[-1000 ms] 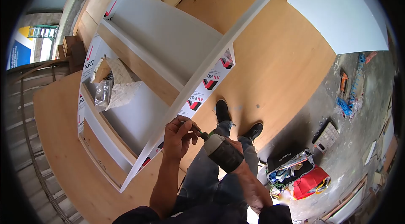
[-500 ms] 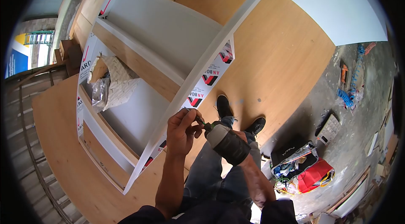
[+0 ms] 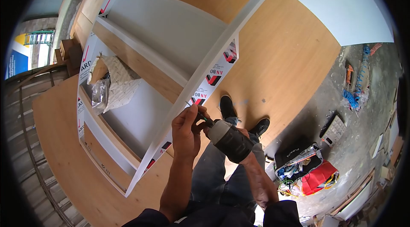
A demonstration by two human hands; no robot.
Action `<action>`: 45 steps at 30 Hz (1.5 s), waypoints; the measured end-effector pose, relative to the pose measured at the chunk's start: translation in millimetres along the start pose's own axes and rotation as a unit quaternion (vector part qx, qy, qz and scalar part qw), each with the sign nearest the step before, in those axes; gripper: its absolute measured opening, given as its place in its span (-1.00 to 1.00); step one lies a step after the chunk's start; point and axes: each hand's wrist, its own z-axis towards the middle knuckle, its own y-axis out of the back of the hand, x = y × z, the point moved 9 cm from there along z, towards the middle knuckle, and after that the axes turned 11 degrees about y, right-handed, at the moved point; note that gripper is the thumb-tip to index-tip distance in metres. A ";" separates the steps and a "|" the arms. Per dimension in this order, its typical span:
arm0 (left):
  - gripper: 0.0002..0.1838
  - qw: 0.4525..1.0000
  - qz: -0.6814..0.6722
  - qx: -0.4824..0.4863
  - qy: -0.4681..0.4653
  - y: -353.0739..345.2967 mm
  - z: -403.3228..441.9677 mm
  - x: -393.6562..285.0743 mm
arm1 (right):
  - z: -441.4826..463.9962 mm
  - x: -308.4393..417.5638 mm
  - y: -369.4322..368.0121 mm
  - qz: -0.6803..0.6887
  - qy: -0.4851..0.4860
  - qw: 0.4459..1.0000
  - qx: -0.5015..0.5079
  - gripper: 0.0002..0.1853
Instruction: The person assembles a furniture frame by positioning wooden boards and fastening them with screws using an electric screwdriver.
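White-faced cabinet carcass point(image 3: 162, 22), largest, spreads beside worker, torn bag point(image 3: 121, 88) inside one compartment. Power driver point(image 3: 230, 141) and both hands have edged up towards near side panel point(image 3: 209, 66). Right hand point(image 3: 248, 159) wrapped round driver, grip partly hidden. Left hand point(image 3: 185, 135) pinching slender bit point(image 3: 188, 104) ahead of chuck: looks like steadying, not driving. Tip contact with panel: cannot tell.

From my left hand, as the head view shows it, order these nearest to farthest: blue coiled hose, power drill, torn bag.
From your left hand:
1. Power drill, just to its right.
2. Torn bag, left, inside the white frame.
3. Blue coiled hose, far right, on the floor.
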 end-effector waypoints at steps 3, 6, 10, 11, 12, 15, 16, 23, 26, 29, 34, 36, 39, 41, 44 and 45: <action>-0.67 1.000 -0.001 -0.003 0.002 2.9 -0.1 2.1 | -3.4 -2.4 -1.9 0.020 -0.026 0.999 -0.011 -0.54; -0.67 1.000 0.003 0.006 0.003 1.9 0.7 0.4 | -1.0 -3.8 -0.3 0.016 -0.026 0.999 -0.014 -0.56; -0.67 1.000 0.009 0.014 -0.001 0.1 1.1 -1.4 | 0.8 -1.9 -1.0 0.006 -0.026 1.000 -0.017 -0.58; -0.67 1.000 0.009 0.014 -0.001 0.2 0.9 -1.7 | 0.1 -2.8 -0.5 0.007 -0.026 1.000 -0.017 -0.58; -0.67 1.000 0.016 0.015 0.001 0.2 0.4 -2.0 | -0.7 -2.2 -0.4 -0.004 -0.016 1.000 -0.011 -0.58; -0.67 0.999 0.028 0.015 -0.001 -0.7 -0.4 -6.0 | -3.8 -8.1 -1.4 0.000 -0.037 0.999 -0.007 -0.59; -0.67 0.999 0.032 0.014 -0.002 -0.8 -1.1 -6.5 | -7.7 -13.6 -2.3 0.013 -0.072 0.997 -0.008 -0.59; -0.68 0.999 0.022 0.023 0.000 -2.3 1.1 -3.2 | -11.9 -4.8 0.6 -0.076 0.061 0.995 -0.016 -0.58; -0.68 1.000 0.027 0.006 0.001 1.1 -0.3 -4.1 | -11.8 -11.4 -1.8 -0.030 0.022 0.999 -0.014 -0.57; -0.68 0.999 0.039 0.008 -0.003 -0.3 0.6 -4.6 | -20.1 -22.3 -3.7 -0.007 -0.021 1.000 -0.020 -0.59; -0.69 0.999 0.049 0.006 -0.005 0.2 1.1 -5.3 | -22.2 -26.4 -1.9 -0.037 -0.014 0.999 -0.034 -0.59; -0.69 0.999 0.047 0.006 -0.008 -0.8 1.0 -6.2 | -13.7 -19.0 -0.8 -0.042 0.009 0.999 -0.023 -0.59; -0.68 0.999 0.043 0.003 -0.011 0.3 1.0 -6.6 | -13.9 -16.2 -3.7 -0.001 -0.005 0.999 -0.032 -0.58; -0.68 0.999 0.042 0.003 -0.010 1.3 0.1 -6.4 | -18.1 -23.0 -2.7 0.042 -0.042 0.997 -0.052 -0.56; -0.69 0.988 0.151 -0.038 -0.013 11.6 -10.7 -13.3 | -18.7 -25.0 -0.6 0.043 -0.041 0.997 -0.050 -0.53; -0.74 0.934 0.328 -0.096 -0.101 15.9 -25.2 -30.5 | -15.2 -17.7 0.7 0.036 -0.009 0.998 -0.047 -0.51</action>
